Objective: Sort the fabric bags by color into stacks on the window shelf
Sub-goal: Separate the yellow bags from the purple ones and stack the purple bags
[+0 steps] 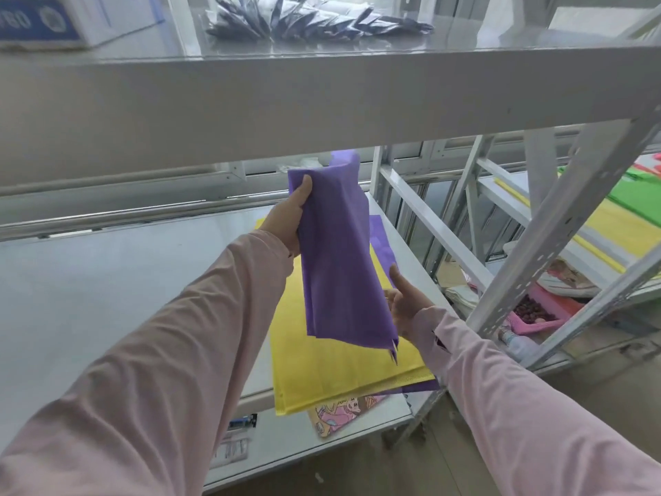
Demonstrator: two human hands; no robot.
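A folded purple fabric bag (pixel 339 259) hangs in the air over the lower shelf (pixel 118 281). My left hand (pixel 291 218) grips its upper left edge. My right hand (pixel 406 302) holds its lower right edge, thumb up, fingers behind the cloth. Beneath it a yellow bag (pixel 339 366) lies flat on the shelf. Another purple bag (pixel 384 241) lies partly under the yellow one and shows at its far right side. A printed cartoon bag (pixel 339 411) sticks out from under the yellow one at the shelf's front edge.
A thick upper shelf board (pixel 322 98) runs across just above my hands, with dark packets (pixel 304 19) and a white box (pixel 53 19) on top. To the right stands a second metal rack (pixel 558 223) with yellow (pixel 615 230) and green (pixel 640 187) bags, plus pink items lower down.
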